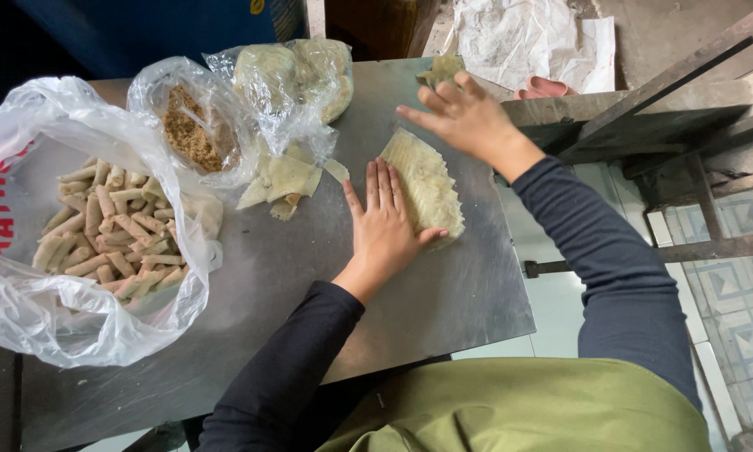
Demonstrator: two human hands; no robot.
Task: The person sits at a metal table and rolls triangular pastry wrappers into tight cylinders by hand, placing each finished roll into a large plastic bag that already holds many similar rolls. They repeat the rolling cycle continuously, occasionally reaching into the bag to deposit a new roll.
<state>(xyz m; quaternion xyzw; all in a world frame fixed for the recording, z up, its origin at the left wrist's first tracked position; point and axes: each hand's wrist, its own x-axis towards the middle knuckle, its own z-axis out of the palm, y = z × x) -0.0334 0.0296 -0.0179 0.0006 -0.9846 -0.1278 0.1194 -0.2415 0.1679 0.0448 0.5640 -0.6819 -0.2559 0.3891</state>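
A big plastic bag (25, 276) is sitting open at the left of the metal table (443, 310), holding a heap of pale rolls (113, 234). Behind it a smaller clear bag (155, 84) is holding brown filling (188, 134), and just beside that another clear bag (297, 75) is holding flat pale sheets. Loose scraps (284, 184) are lying near these bags. Crumpled paper (527, 33) is lying beyond the table; tiled floor (736, 301) is showing at right.
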